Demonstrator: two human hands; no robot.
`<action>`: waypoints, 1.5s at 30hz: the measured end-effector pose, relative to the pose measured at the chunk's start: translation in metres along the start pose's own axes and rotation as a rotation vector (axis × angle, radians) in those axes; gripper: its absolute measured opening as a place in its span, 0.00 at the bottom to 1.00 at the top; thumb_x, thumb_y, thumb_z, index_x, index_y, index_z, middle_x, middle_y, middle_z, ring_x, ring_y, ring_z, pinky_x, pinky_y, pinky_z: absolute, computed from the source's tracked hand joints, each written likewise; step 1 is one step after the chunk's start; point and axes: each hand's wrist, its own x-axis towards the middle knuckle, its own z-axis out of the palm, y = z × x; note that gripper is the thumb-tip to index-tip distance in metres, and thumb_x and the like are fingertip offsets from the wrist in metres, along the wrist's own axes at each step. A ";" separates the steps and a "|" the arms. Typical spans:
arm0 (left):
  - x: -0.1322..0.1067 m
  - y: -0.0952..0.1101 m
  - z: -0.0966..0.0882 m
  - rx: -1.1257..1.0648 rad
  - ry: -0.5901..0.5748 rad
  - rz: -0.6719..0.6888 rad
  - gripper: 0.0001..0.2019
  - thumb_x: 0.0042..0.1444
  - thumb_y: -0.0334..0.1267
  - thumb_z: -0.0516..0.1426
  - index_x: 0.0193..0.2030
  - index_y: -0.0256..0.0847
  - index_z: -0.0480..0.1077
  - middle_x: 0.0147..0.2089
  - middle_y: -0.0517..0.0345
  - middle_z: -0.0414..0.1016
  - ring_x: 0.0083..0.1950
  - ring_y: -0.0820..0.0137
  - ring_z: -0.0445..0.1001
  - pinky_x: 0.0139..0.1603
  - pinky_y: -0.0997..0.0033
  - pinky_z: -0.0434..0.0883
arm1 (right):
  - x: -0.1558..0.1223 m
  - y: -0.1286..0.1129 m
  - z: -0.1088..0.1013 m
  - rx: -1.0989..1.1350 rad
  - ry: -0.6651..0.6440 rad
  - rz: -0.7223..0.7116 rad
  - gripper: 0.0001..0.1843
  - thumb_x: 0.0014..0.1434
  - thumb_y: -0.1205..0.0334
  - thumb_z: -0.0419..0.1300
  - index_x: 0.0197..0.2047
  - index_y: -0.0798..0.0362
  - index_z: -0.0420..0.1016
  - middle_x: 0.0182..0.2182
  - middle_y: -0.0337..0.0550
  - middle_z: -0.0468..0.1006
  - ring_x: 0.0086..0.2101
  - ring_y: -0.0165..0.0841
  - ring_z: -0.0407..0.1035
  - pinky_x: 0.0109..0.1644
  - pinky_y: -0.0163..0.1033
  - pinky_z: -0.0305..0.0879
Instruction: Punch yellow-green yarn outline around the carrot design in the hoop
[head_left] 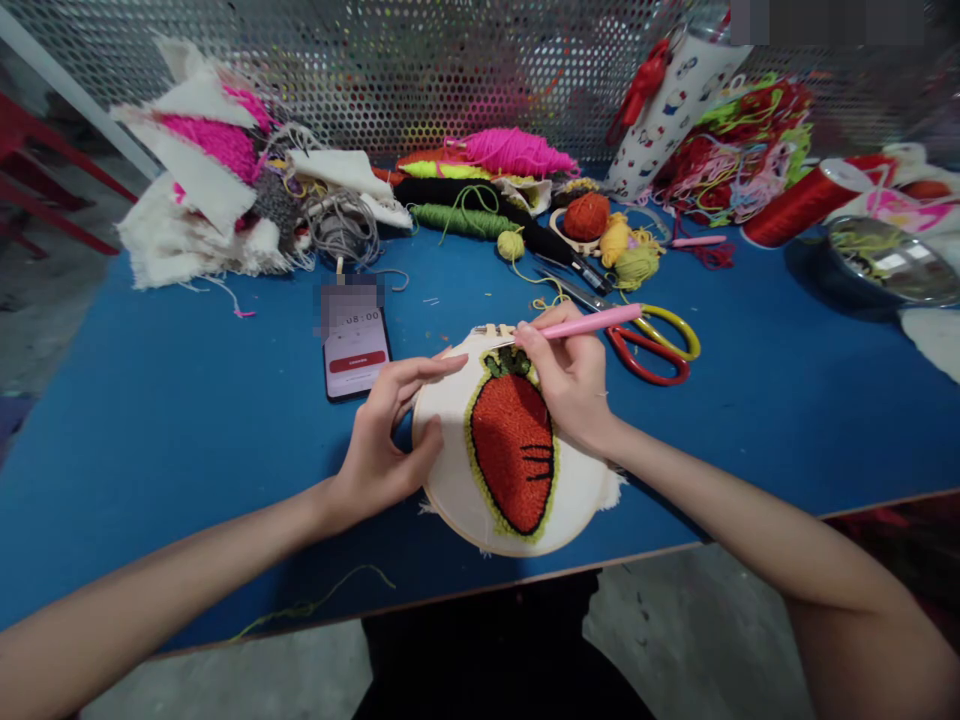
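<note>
A round embroidery hoop (517,552) with white cloth stretched in it lies near the table's front edge. On the cloth is an orange carrot (504,440) worked in yarn, with a black outline, dark green leaves and a lime border. My left hand (386,440) grips the hoop's left side, its forefinger and thumb over the cloth. In my right hand (570,375) is a slim pink-handled tool (589,322), pinched between thumb and fingers. Its thin metal shaft points left at the top of the leaves; the very tip is too small to make out.
A phone (357,345) lies left of the hoop. Scissors (651,350) with red and yellow handles lie to the right. Behind are yarn skeins (517,152), cloth scraps (202,190), a red thread spool (802,205) and a metal bowl (885,290).
</note>
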 end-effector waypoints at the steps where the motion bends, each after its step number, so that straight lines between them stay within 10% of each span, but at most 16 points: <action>1: 0.000 0.000 0.000 0.000 0.003 0.002 0.22 0.59 0.25 0.55 0.59 0.40 0.62 0.62 0.41 0.69 0.67 0.59 0.68 0.71 0.49 0.64 | 0.000 0.000 0.000 -0.010 0.000 0.001 0.10 0.64 0.57 0.59 0.31 0.49 0.67 0.27 0.35 0.66 0.29 0.29 0.63 0.34 0.38 0.60; 10: -0.001 -0.001 -0.001 0.009 -0.005 -0.004 0.20 0.60 0.25 0.55 0.59 0.40 0.63 0.60 0.43 0.72 0.65 0.61 0.70 0.69 0.55 0.68 | 0.006 0.000 0.005 -0.239 -0.180 -0.015 0.12 0.60 0.55 0.62 0.28 0.49 0.68 0.28 0.36 0.73 0.33 0.31 0.66 0.42 0.43 0.63; 26: 0.000 0.000 -0.001 0.018 -0.009 -0.010 0.20 0.58 0.25 0.56 0.57 0.40 0.65 0.61 0.44 0.71 0.66 0.60 0.69 0.70 0.53 0.66 | 0.003 0.003 0.003 -0.044 0.002 0.044 0.15 0.63 0.56 0.58 0.27 0.49 0.62 0.25 0.33 0.63 0.26 0.27 0.58 0.33 0.38 0.57; 32: -0.001 -0.001 -0.001 0.013 -0.013 0.006 0.21 0.57 0.24 0.56 0.57 0.40 0.65 0.60 0.44 0.72 0.68 0.58 0.67 0.69 0.54 0.67 | 0.005 0.001 0.006 -0.241 -0.203 -0.073 0.10 0.60 0.58 0.62 0.29 0.49 0.67 0.29 0.37 0.73 0.34 0.32 0.66 0.43 0.43 0.62; 45: 0.000 0.000 -0.002 0.030 -0.024 -0.018 0.19 0.57 0.24 0.56 0.55 0.39 0.65 0.60 0.44 0.72 0.67 0.59 0.69 0.70 0.51 0.66 | 0.000 0.006 0.000 -0.055 0.006 0.048 0.16 0.64 0.53 0.57 0.28 0.49 0.59 0.24 0.33 0.60 0.25 0.27 0.56 0.30 0.37 0.55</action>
